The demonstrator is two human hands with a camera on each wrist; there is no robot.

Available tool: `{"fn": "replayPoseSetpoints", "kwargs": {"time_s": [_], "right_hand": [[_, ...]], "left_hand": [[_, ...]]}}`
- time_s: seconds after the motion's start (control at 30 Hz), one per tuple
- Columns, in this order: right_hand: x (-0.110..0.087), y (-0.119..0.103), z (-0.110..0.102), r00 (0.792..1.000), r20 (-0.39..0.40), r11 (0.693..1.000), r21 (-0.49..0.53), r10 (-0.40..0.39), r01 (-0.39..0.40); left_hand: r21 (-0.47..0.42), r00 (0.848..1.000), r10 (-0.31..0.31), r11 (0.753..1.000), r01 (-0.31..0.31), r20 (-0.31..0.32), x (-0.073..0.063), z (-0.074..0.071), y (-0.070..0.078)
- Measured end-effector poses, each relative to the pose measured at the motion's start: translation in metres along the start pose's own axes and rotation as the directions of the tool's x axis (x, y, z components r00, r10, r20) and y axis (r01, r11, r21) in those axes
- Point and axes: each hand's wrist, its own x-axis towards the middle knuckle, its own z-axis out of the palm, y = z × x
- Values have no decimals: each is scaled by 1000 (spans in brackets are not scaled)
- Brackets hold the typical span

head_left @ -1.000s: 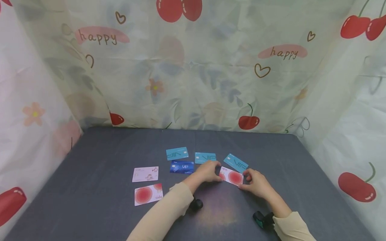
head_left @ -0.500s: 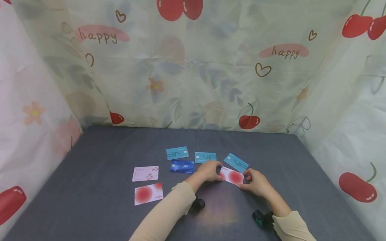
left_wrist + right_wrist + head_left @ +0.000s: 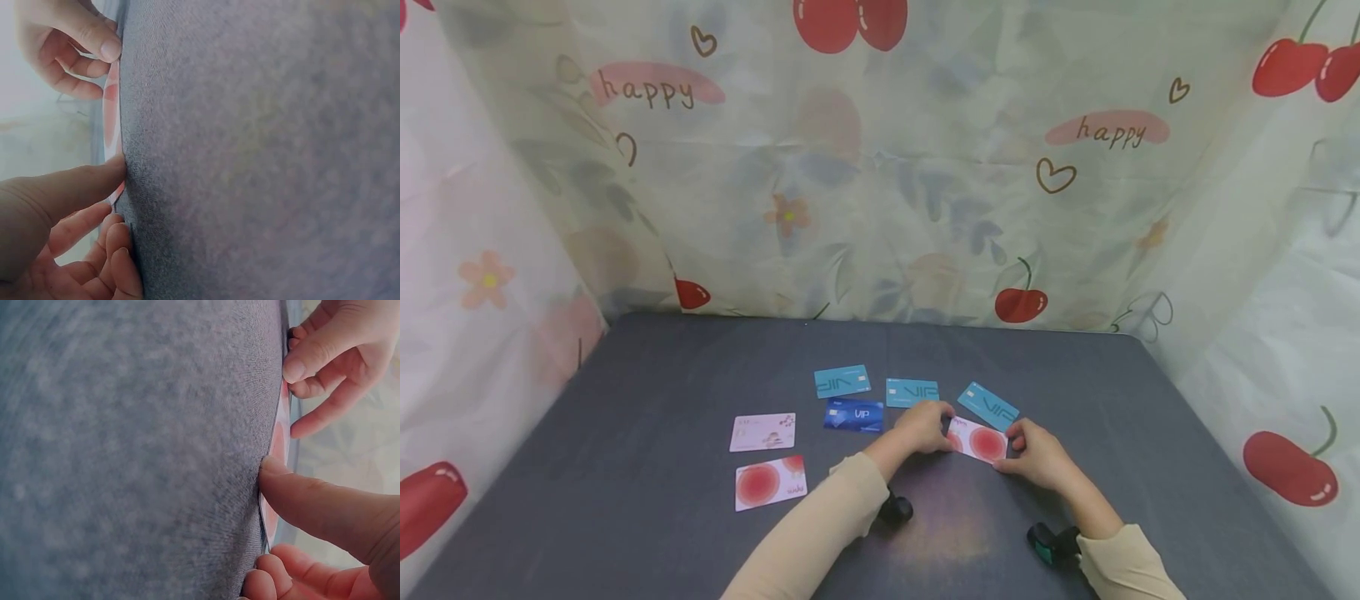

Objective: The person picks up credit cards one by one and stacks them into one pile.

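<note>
A white card with red circles (image 3: 981,440) lies on the dark table, slightly slanted, between my two hands. My left hand (image 3: 922,427) holds its left end, thumb at the near edge and a finger at the far edge. At the other end my right hand (image 3: 1041,454) grips it in the same manner. Both wrist views show the card edge-on, low against the cloth, with each thumb on its near side. Just beyond it is a light blue VIP card (image 3: 988,406). Another light blue VIP card (image 3: 912,392) lies behind my left hand, which partly covers it.
Farther left are a third light blue card (image 3: 842,382) and a dark blue VIP card (image 3: 854,415). A pale pink card (image 3: 763,432) lies above a second red-circle card (image 3: 771,483). The dark table (image 3: 662,533) ends at a patterned curtain (image 3: 880,233).
Both hands keep their hold on the red-circle card, which stays in nearly the same place. The left forearm has shifted slightly right since the first frame.
</note>
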Motion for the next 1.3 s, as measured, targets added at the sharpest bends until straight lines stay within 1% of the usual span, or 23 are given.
{"fn": "replayPoseSetpoints", "kwargs": {"time_s": [0.3, 0.47, 0.63, 0.7, 0.9, 1.07, 1.3], "right_hand": [[-1, -1, 1, 1000, 5, 999, 53, 11, -11], [0, -1, 2, 1000, -1, 998, 67, 6, -6], [-1, -1, 3, 999, 5, 996, 81, 35, -35], [0, -2, 3, 999, 5, 995, 90, 37, -37], [-1, -6, 0, 1000, 5, 993, 114, 23, -24], [-2, -10, -4, 1000, -1, 991, 132, 19, -18], [0, -16, -7, 1000, -16, 985, 170, -22, 24]], "left_hand": [[1, 1000, 2, 1000, -2, -10, 0, -3, 2], [-45, 1000, -10, 999, 10, -2, -2, -4, 3], [-70, 1000, 20, 997, -20, 3, -3, -5, 2], [-79, 1000, 23, 997, -22, 7, -3, -6, 2], [-157, 1000, -8, 987, 12, 26, -4, -8, 0], [-219, 1000, 15, 976, -13, 6, -5, -9, -4], [-291, 999, 33, 956, -34, -7, -9, -16, -11]]}}
